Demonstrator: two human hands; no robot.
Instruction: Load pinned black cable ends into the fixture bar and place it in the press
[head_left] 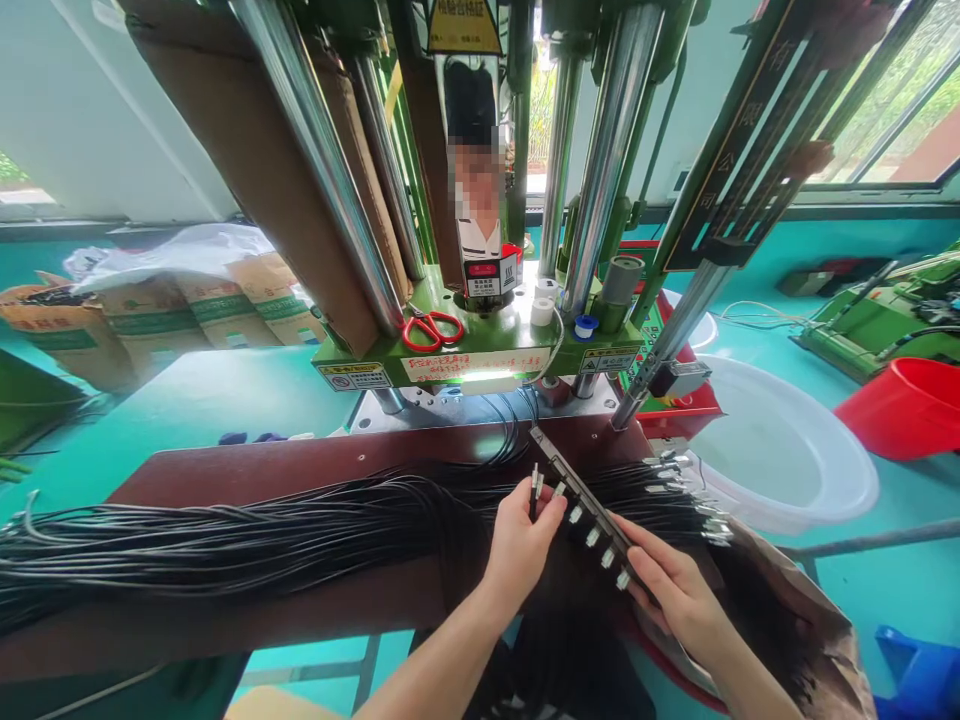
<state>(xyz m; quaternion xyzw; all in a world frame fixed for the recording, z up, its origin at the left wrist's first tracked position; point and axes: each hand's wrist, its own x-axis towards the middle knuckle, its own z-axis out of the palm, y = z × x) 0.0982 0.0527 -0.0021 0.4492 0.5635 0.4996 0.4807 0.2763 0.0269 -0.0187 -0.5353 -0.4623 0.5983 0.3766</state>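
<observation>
Metal bar lies slantwise between the two hands, its far end pointing to the press in front of them. The right hand is closed around the near end of the bar, thumb on top. The left hand pinches with thumb and fingertips a black cable end, which stands apart from the bar; near the same fingertips is one silver connector at the bar's edge. The hands are apart from each other. More silver connectors stick out in a row along the edge between them.

In my judgement, the step in hand is handling of connectors one by one at this bar; if they go in or come out, I cannot tell. Such work calls for a steady right hold and careful alignment by the left fingertips. Black cables spread beyond and left of the left hand.
</observation>
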